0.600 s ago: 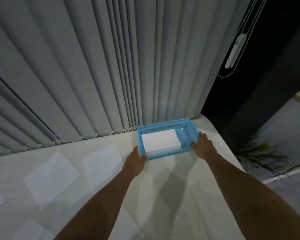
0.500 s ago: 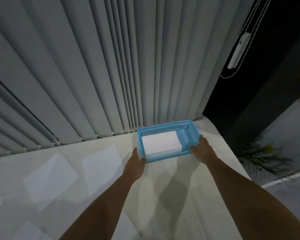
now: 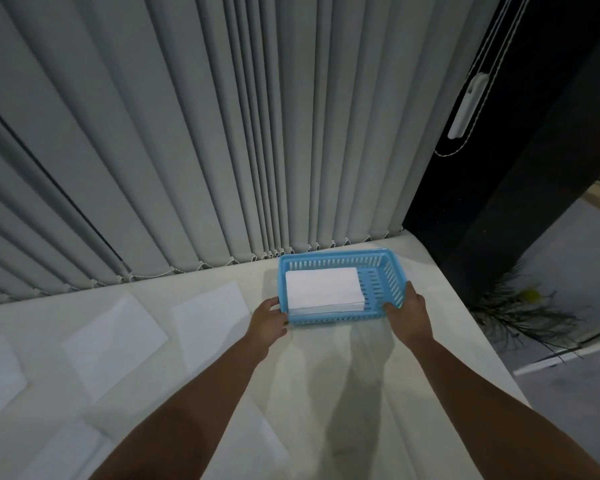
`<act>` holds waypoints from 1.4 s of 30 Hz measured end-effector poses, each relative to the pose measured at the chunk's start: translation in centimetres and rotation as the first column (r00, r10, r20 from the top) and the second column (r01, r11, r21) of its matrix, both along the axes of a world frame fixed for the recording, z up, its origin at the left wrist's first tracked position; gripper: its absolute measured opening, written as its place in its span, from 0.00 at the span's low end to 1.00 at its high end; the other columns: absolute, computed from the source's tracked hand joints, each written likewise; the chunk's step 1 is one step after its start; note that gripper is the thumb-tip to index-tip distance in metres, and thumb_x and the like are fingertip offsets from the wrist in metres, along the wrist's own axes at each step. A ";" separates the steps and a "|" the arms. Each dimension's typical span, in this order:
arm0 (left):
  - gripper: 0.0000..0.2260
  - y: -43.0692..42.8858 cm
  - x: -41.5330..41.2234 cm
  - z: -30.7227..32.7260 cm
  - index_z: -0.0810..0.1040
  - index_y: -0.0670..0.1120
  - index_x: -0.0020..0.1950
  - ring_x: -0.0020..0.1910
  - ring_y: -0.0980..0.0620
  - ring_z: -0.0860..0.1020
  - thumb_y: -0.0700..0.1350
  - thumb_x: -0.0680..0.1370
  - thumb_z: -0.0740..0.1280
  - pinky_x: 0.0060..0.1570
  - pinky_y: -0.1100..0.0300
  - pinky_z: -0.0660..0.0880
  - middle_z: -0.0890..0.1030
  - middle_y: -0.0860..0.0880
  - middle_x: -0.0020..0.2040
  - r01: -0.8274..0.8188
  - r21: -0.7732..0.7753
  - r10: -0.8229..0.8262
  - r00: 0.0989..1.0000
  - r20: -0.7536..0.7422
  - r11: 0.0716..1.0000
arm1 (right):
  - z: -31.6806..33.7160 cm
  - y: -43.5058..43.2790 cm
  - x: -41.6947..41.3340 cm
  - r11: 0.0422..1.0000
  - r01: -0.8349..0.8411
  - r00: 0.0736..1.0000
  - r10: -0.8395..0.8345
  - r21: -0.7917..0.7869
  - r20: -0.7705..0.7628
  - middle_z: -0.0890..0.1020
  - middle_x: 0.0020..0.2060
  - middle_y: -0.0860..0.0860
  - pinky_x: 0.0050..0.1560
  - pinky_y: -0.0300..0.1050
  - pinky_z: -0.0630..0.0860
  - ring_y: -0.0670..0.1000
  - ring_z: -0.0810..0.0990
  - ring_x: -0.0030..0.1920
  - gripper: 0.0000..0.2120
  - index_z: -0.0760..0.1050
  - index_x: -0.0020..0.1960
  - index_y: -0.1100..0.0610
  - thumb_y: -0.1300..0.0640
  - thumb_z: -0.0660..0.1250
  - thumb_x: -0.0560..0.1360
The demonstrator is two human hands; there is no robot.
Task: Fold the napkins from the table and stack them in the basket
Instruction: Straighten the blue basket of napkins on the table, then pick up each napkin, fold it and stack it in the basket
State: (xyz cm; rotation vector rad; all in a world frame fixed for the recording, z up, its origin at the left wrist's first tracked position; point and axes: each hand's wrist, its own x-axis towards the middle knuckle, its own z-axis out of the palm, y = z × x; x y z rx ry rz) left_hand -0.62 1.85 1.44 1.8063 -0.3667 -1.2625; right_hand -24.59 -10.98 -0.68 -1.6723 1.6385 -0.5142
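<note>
Partly hidden: L hand (image 3: 270, 318) fingers behind basket (image 3: 340, 318).

One blue basket (image 3: 340, 318) with one stack of folded napkins (image 3: 323, 291) is seen; five flat napkins (image 3: 115, 344) lie at lower left.

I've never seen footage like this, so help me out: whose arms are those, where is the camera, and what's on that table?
There is no machine here: the arms belong to a person wearing a wide-angle camera on the head, looking down. The left hand and right hand grip the near corners of a blue basket with a stack of folded napkins inside. It sits on a pale table by vertical blinds. Flat unfolded napkins lie to the left.
</note>
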 end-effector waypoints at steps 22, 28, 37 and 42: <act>0.20 14.9 -2.6 -1.5 0.70 0.47 0.69 0.50 0.46 0.78 0.34 0.78 0.59 0.45 0.60 0.76 0.79 0.42 0.55 0.034 0.024 -0.033 0.998 -0.050 0.999 | -2.4 20.0 -3.7 0.988 0.153 0.988 -0.153 0.012 0.000 0.63 0.71 0.59 0.60 0.59 0.72 0.62 0.73 0.64 0.33 0.48 0.78 0.58 0.53 0.61 0.79; 0.19 15.1 -2.8 -2.5 0.71 0.48 0.69 0.56 0.44 0.78 0.37 0.78 0.60 0.55 0.52 0.75 0.79 0.43 0.57 0.023 -0.002 -0.023 1.000 0.020 1.000 | -2.4 20.5 -3.8 0.992 0.129 0.991 -0.129 0.010 -0.022 0.60 0.74 0.58 0.62 0.58 0.71 0.61 0.71 0.67 0.33 0.46 0.78 0.58 0.52 0.59 0.80; 0.18 15.5 -3.3 -3.2 0.73 0.47 0.67 0.56 0.46 0.78 0.39 0.77 0.60 0.58 0.52 0.75 0.79 0.45 0.59 -0.025 -0.044 0.031 0.989 0.143 0.999 | -3.2 21.2 -3.1 0.980 0.019 0.920 -0.094 -0.196 -0.381 0.61 0.75 0.63 0.72 0.62 0.58 0.64 0.62 0.72 0.29 0.58 0.75 0.64 0.53 0.60 0.79; 0.14 16.9 -3.2 -3.8 0.75 0.49 0.63 0.56 0.48 0.78 0.43 0.79 0.60 0.63 0.50 0.73 0.80 0.46 0.59 -0.056 -0.031 0.063 0.944 0.324 0.998 | -3.0 21.5 -1.7 0.948 -0.089 0.912 -0.046 -0.306 -0.406 0.64 0.73 0.63 0.70 0.67 0.59 0.66 0.63 0.71 0.27 0.65 0.73 0.61 0.53 0.63 0.76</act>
